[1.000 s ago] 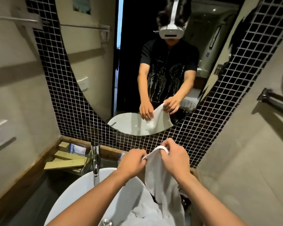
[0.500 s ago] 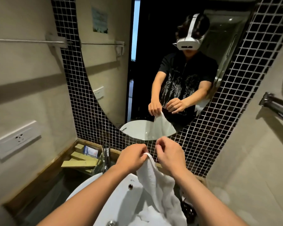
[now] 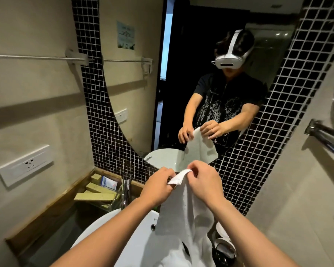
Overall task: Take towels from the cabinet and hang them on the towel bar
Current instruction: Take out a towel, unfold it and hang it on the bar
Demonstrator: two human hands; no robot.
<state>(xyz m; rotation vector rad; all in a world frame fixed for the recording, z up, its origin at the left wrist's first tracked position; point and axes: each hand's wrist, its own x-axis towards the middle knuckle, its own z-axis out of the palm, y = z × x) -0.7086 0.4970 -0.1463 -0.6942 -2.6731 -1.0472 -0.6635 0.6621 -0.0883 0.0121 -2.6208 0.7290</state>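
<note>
A white towel (image 3: 183, 214) hangs in front of me above the white basin (image 3: 127, 239). Its top edge is pinched between my two hands. My left hand (image 3: 158, 186) grips the left end of that edge, and my right hand (image 3: 204, 183) grips the edge from the right, fingers curled over it. The rest of the towel drapes down into the basin. A thin metal towel bar (image 3: 37, 57) runs along the beige wall at the upper left, apart from my hands. The cabinet is out of view.
A large mirror (image 3: 181, 78) on the black mosaic wall reflects a person and the towel. A chrome tap (image 3: 126, 191) stands behind the basin, with flat boxes (image 3: 96, 194) on the counter to its left. A wall socket (image 3: 25, 164) is left, a chrome grab bar (image 3: 328, 137) right.
My view has tilted up and to the left, so the towel bar now shows more fully. Both hands have stayed at the towel's top edge, shifting their grip and spreading it a little.
</note>
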